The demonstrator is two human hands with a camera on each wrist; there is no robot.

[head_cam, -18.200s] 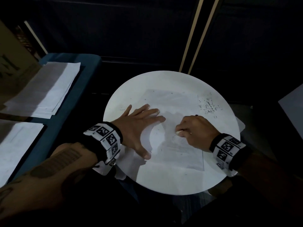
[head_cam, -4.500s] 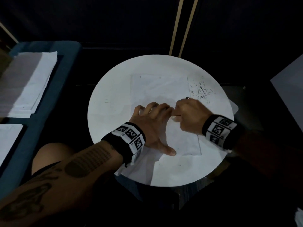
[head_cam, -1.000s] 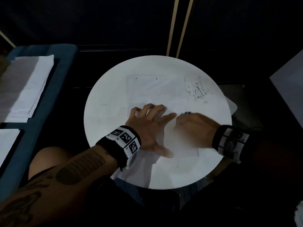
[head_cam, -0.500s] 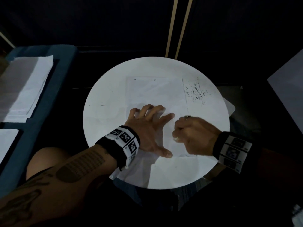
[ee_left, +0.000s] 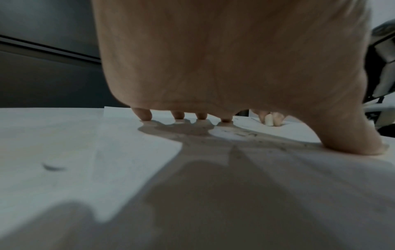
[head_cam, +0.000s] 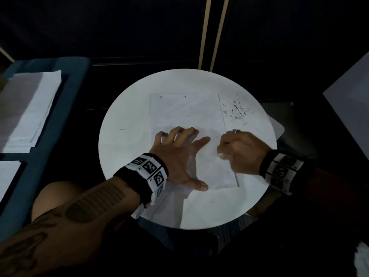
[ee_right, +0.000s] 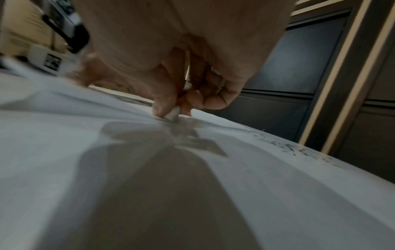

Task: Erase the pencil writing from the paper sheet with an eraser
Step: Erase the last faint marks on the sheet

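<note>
Sitting at the round white table, I have the paper sheet lying at its centre. My left hand, fingers spread wide, presses it flat; at three o'clock from it my right hand pinches the white eraser against the sheet. Eraser crumbs lie at one o'clock.
</note>
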